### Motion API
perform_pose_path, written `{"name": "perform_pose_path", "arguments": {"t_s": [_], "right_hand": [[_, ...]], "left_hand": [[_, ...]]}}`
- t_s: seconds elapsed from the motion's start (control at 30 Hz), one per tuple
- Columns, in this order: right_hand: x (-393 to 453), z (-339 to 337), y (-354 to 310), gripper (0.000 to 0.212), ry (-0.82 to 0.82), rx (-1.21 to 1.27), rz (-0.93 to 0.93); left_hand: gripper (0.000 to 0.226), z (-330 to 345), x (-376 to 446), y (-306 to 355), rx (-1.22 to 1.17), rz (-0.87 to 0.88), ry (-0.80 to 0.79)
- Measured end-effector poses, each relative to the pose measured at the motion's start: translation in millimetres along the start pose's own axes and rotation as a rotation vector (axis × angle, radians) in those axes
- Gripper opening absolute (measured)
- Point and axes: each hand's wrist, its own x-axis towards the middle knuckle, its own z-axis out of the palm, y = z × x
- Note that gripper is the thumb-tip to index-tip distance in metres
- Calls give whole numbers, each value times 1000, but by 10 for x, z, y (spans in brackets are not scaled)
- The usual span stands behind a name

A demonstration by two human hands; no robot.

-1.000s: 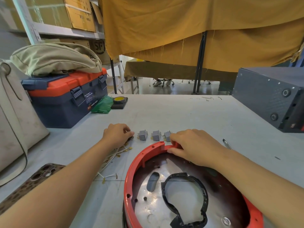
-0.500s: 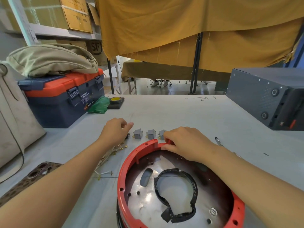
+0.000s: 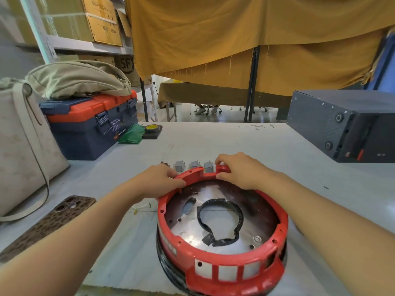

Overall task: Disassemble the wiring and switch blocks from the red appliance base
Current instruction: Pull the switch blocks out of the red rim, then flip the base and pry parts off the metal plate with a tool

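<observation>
The red appliance base lies on the table in front of me, a round red ring around a metal plate with a black gasket loop inside. My left hand grips its far-left rim. My right hand grips the far rim beside a notch. Three grey switch blocks sit in a row on the table just behind the rim. A few loose wires lie left of the base, mostly hidden under my left arm.
A blue and orange toolbox with a khaki bag on it stands at the back left, a beige bag at the far left. A phone lies near my left forearm. A dark metal box is at the right.
My left hand left the wires and blocks on the table and took hold of the base's far-left rim. The right hand stays on the rim. The view has tilted down, showing the whole base.
</observation>
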Motion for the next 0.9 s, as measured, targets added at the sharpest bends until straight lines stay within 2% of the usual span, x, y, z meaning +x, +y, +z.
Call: {"name": "perform_pose_path", "arguments": {"t_s": [0.13, 0.23, 0.3, 0.4, 0.47, 0.57, 0.67, 0.73, 0.83, 0.9], "right_hand": [[-182, -45, 82, 47, 16, 100, 70], [-351, -135, 179, 39, 134, 276, 130], [-447, -219, 228, 36, 260, 492, 177], [-562, -340, 246, 43, 417, 936, 292], [-613, -363, 256, 46, 462, 1063, 331], [-707, -337, 197, 44, 431, 1226, 300], [-823, -336, 93, 42, 333, 1481, 207], [-881, -361, 22, 41, 328, 1527, 153], [-942, -447, -70, 30, 447, 1537, 95], [-977, -546, -100, 25, 542, 1485, 82]], "left_hand": [[26, 50, -53, 6, -32, -16, 101], [26, 51, -87, -23, -89, -19, 200], [27, 43, -103, -47, -155, -20, 277], [27, 51, -117, -73, -272, -14, 401], [26, 71, -116, -80, -394, -28, 466], [27, 142, -100, -49, -580, -52, 514], [26, 272, -84, 15, -727, -88, 508], [22, 361, -90, 75, -808, -103, 486], [21, 479, -112, 162, -996, -140, 425], [19, 517, -170, 227, -1181, -136, 263]]}}
